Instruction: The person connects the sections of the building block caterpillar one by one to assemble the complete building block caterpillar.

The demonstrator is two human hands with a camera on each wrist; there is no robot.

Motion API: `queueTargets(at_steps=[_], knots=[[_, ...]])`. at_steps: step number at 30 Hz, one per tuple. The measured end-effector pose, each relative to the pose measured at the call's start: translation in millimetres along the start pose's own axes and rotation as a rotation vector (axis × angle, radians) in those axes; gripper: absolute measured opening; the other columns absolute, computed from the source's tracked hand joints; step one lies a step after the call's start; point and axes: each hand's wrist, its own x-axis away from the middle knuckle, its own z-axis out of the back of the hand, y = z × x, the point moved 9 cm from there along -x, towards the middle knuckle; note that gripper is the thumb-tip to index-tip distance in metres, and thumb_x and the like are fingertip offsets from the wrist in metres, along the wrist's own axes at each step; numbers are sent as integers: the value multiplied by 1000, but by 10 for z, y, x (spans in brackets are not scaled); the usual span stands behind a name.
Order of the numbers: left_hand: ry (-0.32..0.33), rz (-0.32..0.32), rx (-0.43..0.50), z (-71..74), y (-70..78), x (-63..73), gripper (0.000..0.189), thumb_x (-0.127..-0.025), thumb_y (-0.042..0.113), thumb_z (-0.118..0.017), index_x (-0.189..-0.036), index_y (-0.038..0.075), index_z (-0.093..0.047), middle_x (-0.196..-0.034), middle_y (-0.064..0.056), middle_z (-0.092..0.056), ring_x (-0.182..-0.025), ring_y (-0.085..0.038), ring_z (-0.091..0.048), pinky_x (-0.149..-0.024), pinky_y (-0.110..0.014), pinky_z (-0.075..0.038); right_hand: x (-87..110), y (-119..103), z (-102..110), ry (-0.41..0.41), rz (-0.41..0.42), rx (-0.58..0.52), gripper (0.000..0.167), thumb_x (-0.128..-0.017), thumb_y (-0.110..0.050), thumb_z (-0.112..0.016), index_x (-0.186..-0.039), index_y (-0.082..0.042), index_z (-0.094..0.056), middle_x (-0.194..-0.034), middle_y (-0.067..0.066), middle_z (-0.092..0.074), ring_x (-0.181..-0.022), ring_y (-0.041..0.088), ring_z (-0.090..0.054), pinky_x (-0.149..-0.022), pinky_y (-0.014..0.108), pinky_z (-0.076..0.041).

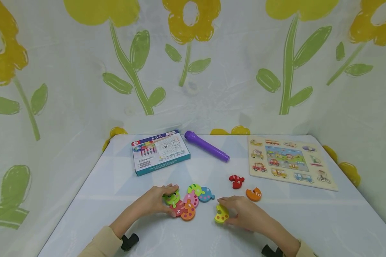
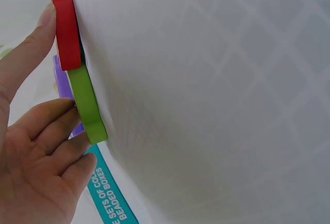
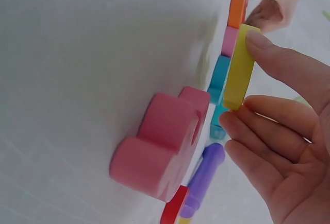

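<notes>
A chain of wooden number pieces lies near the front of the table: a green head piece point(image 1: 173, 198), red point(image 1: 177, 210), orange point(image 1: 188, 213), pink point(image 1: 192, 198), lime point(image 1: 194, 188) and blue point(image 1: 207, 194). My left hand point(image 1: 161, 200) rests on the chain, fingers on the green head piece point(image 2: 86, 105) and thumb against the red piece point(image 2: 66, 33). My right hand point(image 1: 242, 213) pinches a yellow piece point(image 1: 221, 214) between thumb and fingers, just right of the chain. The yellow piece point(image 3: 240, 67) sits slightly off the table. A pink piece point(image 3: 160, 149) lies beneath that hand.
Loose red point(image 1: 236, 181) and orange point(image 1: 253, 194) pieces lie right of the chain. Further back are a bead box point(image 1: 161, 151), a purple marker point(image 1: 206, 146) and a vehicle puzzle board point(image 1: 291, 162). Flower-print cloth walls the white table point(image 1: 115, 178) on three sides.
</notes>
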Motion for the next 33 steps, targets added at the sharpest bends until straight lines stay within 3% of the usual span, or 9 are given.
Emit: queueTargets(at_steps=[7,33], knots=[[-2,-12,2,-6,8,-10,84,-69,37,-86,-139,6,-52,-143,-12,-48,-135,-31,-39,-106,-49,-37,-41,10,59,25,-14,-6,56,-78,-26,-82,-127,-6,-63,-126,6,-64,-116,26,-60,-89,41,-53],[-1,-6,-1,-4,-1,-7,85,-69,39,-85,-140,8,-51,-144,-9,-47,-136,-29,-38,-106,-47,-38,-214,41,187,47,44,-5,54,-81,-22,-79,-129,-4,-62,-128,8,-62,-120,26,-57,-92,39,-52]])
